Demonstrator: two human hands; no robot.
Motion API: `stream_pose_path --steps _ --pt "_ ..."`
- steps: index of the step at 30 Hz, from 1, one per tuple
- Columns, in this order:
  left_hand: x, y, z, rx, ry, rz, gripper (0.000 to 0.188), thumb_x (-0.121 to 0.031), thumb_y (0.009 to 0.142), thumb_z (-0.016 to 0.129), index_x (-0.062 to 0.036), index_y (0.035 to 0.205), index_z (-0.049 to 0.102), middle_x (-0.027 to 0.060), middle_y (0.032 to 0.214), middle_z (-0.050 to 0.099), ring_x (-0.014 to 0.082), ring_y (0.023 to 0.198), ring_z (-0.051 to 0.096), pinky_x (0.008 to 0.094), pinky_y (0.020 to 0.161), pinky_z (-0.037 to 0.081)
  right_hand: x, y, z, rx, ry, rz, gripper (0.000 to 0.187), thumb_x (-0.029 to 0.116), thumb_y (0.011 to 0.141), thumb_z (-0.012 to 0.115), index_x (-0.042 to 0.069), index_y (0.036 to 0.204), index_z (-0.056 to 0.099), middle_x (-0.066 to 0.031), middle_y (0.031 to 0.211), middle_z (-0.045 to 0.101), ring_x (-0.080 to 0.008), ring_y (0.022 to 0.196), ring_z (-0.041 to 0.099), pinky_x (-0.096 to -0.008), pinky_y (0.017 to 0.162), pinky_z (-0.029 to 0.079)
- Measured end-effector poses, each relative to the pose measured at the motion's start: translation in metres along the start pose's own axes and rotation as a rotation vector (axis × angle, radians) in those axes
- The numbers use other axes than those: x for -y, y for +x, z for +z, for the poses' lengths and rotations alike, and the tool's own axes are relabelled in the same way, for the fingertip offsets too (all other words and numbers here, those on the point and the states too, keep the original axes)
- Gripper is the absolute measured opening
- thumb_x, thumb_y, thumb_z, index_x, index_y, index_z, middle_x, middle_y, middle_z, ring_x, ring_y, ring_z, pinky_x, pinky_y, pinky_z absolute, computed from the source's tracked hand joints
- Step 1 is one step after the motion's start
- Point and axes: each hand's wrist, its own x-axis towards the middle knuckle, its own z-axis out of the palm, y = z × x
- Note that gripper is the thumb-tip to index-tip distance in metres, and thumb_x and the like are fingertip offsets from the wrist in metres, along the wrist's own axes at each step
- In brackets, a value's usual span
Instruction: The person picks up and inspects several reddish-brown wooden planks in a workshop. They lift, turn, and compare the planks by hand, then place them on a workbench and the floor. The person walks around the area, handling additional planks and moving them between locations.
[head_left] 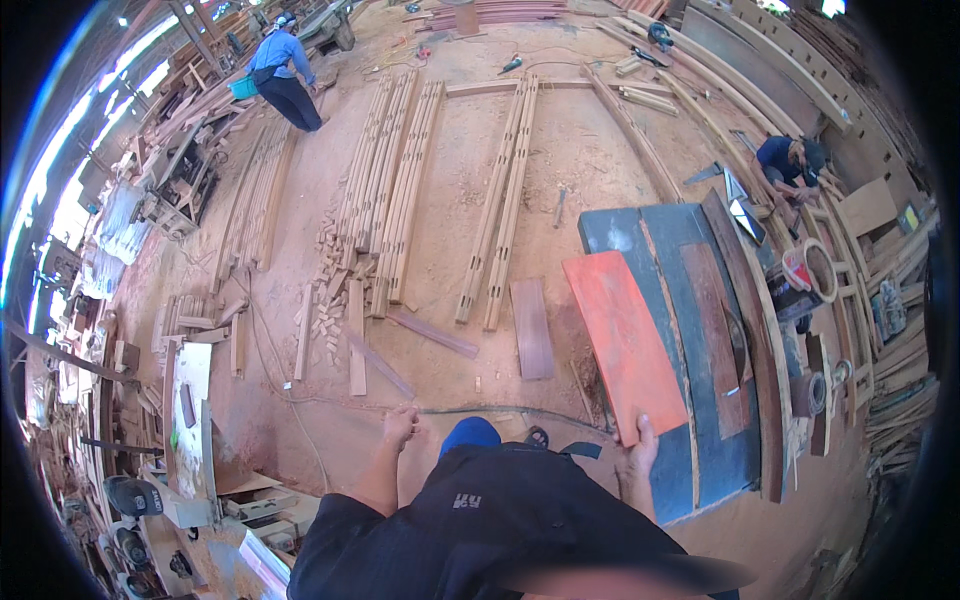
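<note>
A long, flat reddish-orange wooden board [625,340] lies aslant over the left part of a blue-grey worktable [655,235], its far end jutting past the table's left edge. My right hand [638,452] grips the board's near end, thumb on top and fingers below. Away from the table, my left hand [402,428] hangs over the floor with its fingers curled in a loose fist, and nothing shows in it. A dark brown board [712,320] rests on the table, right of the orange one.
Left of the table, a purplish plank [533,330] lies on the dusty floor. Beyond it are rows of slotted timber posts [497,200] and small wood offcuts [335,270]. A cable [490,408] crosses near my feet. One person [285,75] stands far left; another [790,165] crouches far right.
</note>
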Motion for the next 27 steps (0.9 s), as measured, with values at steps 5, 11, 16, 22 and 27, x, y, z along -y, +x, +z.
stream_pose_path --steps 5,11,16,22,27 --pt "-0.033 0.015 0.032 0.096 -0.11 0.004 0.028 -0.033 0.097 0.064 -0.0061 0.102 0.069 0.0043 0.08 0.063 0.0172 0.06 0.061 0.0327 0.047 0.045 -0.015 0.055 0.084 0.088 0.081 0.147 0.033 0.023 0.095 0.068 0.006 0.122 0.061 -0.0072 0.104 0.069 -0.0223 0.087 0.069 -0.0401 0.063 0.059" --pt "-0.068 0.068 0.03 0.155 0.157 -0.168 0.028 -0.034 0.099 0.062 -0.0069 0.098 0.064 0.0044 0.079 0.062 0.0188 0.058 0.061 0.0338 0.045 0.044 -0.022 0.125 0.164 0.195 0.067 0.155 0.041 0.015 0.095 0.064 0.003 0.133 0.054 -0.0102 0.118 0.067 -0.0256 0.096 0.069 -0.0432 0.075 0.06" --pt "-0.122 0.183 0.001 0.155 0.154 -0.148 0.034 -0.038 0.098 0.062 -0.005 0.098 0.066 0.0076 0.076 0.064 0.0209 0.06 0.061 0.0406 0.055 0.048 -0.027 0.19 0.253 0.11 0.093 -0.056 0.043 0.015 0.094 0.065 0.003 0.133 0.054 -0.0089 0.119 0.067 -0.0225 0.098 0.07 -0.0391 0.074 0.061" --pt "-0.271 0.288 -0.057 0.042 0.071 0.154 0.028 -0.028 0.098 0.06 -0.0052 0.085 0.07 0.0052 0.074 0.066 0.0158 0.06 0.06 0.0327 0.052 0.044 -0.026 0.263 0.349 -0.037 0.041 0.008 0.035 0.014 0.093 0.064 0.001 0.125 0.058 -0.0077 0.115 0.067 -0.0203 0.102 0.066 -0.0355 0.087 0.054" --pt "-0.373 0.315 -0.061 -0.085 -0.252 0.147 0.024 -0.026 0.1 0.062 -0.0043 0.099 0.071 0.0047 0.077 0.067 0.012 0.058 0.061 0.0258 0.047 0.044 -0.029 0.324 0.412 -0.095 0.04 0.113 0.024 0.033 0.094 0.066 0.013 0.106 0.064 -0.0012 0.094 0.069 -0.0159 0.079 0.065 -0.0308 0.067 0.052"
